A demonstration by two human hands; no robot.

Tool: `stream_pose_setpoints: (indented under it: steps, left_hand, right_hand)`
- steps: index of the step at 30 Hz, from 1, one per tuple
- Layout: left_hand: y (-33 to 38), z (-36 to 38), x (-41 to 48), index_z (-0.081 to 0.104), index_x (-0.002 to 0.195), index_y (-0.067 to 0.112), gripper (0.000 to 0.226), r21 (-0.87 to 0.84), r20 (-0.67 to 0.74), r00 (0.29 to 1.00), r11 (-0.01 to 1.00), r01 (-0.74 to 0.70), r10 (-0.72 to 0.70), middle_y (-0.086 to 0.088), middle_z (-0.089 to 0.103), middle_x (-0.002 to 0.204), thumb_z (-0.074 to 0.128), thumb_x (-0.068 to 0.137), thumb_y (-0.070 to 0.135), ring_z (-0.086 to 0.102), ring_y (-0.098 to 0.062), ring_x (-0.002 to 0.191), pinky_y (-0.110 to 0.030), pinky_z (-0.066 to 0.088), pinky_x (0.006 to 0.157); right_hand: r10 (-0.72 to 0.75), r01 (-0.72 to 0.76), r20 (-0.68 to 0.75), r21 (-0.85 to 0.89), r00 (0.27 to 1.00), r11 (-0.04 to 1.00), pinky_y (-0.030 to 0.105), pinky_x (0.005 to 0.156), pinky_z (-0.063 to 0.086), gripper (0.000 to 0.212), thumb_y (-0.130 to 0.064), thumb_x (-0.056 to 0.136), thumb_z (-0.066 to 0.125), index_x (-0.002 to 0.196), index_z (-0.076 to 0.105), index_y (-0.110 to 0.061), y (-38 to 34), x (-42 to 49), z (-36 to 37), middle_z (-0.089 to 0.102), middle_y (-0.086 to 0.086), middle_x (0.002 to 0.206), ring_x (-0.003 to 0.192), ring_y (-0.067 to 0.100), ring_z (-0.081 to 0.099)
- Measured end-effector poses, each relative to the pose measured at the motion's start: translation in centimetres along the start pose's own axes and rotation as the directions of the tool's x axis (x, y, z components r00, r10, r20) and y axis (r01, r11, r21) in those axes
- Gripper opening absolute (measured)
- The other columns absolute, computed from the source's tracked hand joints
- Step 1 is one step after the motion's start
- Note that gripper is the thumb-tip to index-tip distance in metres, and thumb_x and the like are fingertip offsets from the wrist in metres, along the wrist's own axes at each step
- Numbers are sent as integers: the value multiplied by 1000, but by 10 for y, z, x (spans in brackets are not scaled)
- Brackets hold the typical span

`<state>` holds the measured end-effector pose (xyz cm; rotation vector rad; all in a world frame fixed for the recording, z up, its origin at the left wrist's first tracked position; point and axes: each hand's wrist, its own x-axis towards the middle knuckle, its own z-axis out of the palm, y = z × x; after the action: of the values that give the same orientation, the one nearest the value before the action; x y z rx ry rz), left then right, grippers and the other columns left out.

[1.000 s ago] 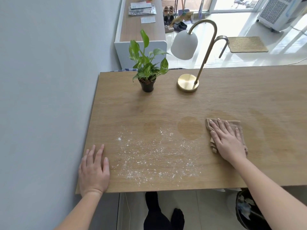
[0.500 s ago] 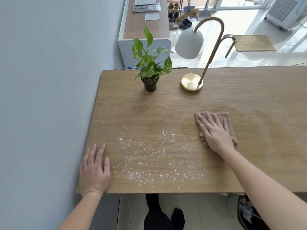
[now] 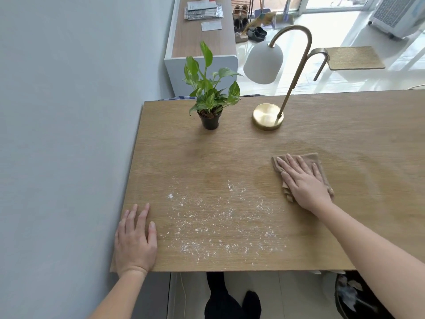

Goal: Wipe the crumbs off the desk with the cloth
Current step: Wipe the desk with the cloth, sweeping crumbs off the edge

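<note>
White crumbs (image 3: pixel 220 224) lie scattered over the near left part of the wooden desk (image 3: pixel 345 139). A folded tan cloth (image 3: pixel 310 158) lies flat on the desk to the right of the crumbs, apart from them. My right hand (image 3: pixel 303 183) presses flat on the cloth with fingers spread, covering most of it. My left hand (image 3: pixel 135 240) rests palm down on the desk's near left corner, just left of the crumbs, holding nothing. Faint damp streaks show around the cloth.
A small potted plant (image 3: pixel 210 100) and a brass desk lamp (image 3: pixel 268 116) with a white shade stand at the desk's far side. A grey wall (image 3: pixel 69 134) runs along the left edge. A dark bin (image 3: pixel 358 298) sits under the near right edge.
My right hand slid the cloth leftward and slightly away from me, closer to the crumbs. The left hand stayed in place.
</note>
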<state>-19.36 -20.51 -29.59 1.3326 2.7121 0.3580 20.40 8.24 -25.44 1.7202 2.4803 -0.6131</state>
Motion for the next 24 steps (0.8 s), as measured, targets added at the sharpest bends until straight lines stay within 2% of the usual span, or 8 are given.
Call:
stream_pose_setpoints:
  steps: [3, 7, 9, 13, 15, 17, 22, 24]
  left_hand:
    - [0, 1, 2, 48, 158, 34, 59, 2, -6, 1000, 1000, 1, -1, -1, 41, 167, 35, 101, 48, 36, -29, 155, -54, 34, 123]
    - [-1, 1, 0, 49, 157, 34, 59, 15, -2, 1000, 1000, 7, -7, 0, 41, 168, 36, 101, 48, 36, -29, 155, -53, 34, 123]
    - [-2, -1, 1, 48, 158, 34, 60, 13, -1, 1000, 1000, -2, 2, 0, 41, 168, 35, 101, 48, 36, -29, 156, -54, 34, 123]
    - [-1, 0, 1, 48, 158, 34, 60, 8, -7, 1000, 1000, 9, -9, 0, 41, 168, 35, 101, 49, 35, -29, 156, -54, 34, 124]
    - [0, -2, 0, 48, 158, 34, 60, 20, -5, 1000, 1000, 2, -1, -1, 41, 168, 35, 101, 48, 35, -29, 156, -54, 34, 124]
    - [0, -2, 3, 47, 159, 34, 60, 11, -3, 1000, 1000, 0, 0, -1, 40, 168, 35, 101, 48, 35, -29, 156, -53, 33, 124]
    - [0, -2, 2, 45, 159, 35, 60, 12, 3, 1000, 1000, 10, -10, 1, 39, 169, 35, 102, 48, 34, -28, 157, -52, 31, 126]
    - [0, -3, 1, 47, 159, 35, 60, 9, -3, 1000, 1000, 7, -7, 0, 39, 169, 35, 102, 48, 34, -28, 156, -52, 32, 125]
  right_hand:
    - [79, -79, -11, -7, 997, 997, 40, 131, -9, 51, -60, 111, 11, 161, 6, -61, 34, -15, -9, -1, -29, 173, 161, 1, -9]
    - [399, -385, -93, 134, 912, 913, 54, 130, -9, 55, -58, 111, 13, 166, 9, -51, 7, 46, -16, -1, -16, 177, 164, 16, -6]
    - [355, -345, -75, 118, 932, 931, 55, 129, -11, 56, -59, 111, 11, 166, 6, -51, -24, 65, -12, -5, -15, 176, 164, 18, -8]
    - [-41, 41, -11, 4, 999, 999, 44, 130, -13, 51, -60, 111, 10, 162, 4, -61, -47, 39, 3, -6, -27, 171, 162, 7, -8]
    - [-120, 120, 25, -33, 993, 992, 39, 131, -12, 50, -60, 111, 11, 161, 4, -63, -26, 7, 6, -5, -33, 169, 160, 0, -10]
    - [-74, 75, 27, -35, 997, 997, 38, 131, -11, 51, -60, 111, 11, 161, 6, -62, 7, -12, -3, -2, -32, 170, 160, -2, -9]
    - [295, -286, -72, 112, 953, 952, 50, 130, -10, 55, -60, 110, 13, 165, 12, -52, 8, 35, -14, 2, -20, 176, 164, 13, -4]
    - [242, -236, -65, 88, 968, 968, 50, 130, -11, 55, -60, 110, 12, 165, 9, -53, -16, 45, -6, -1, -20, 175, 164, 15, -5]
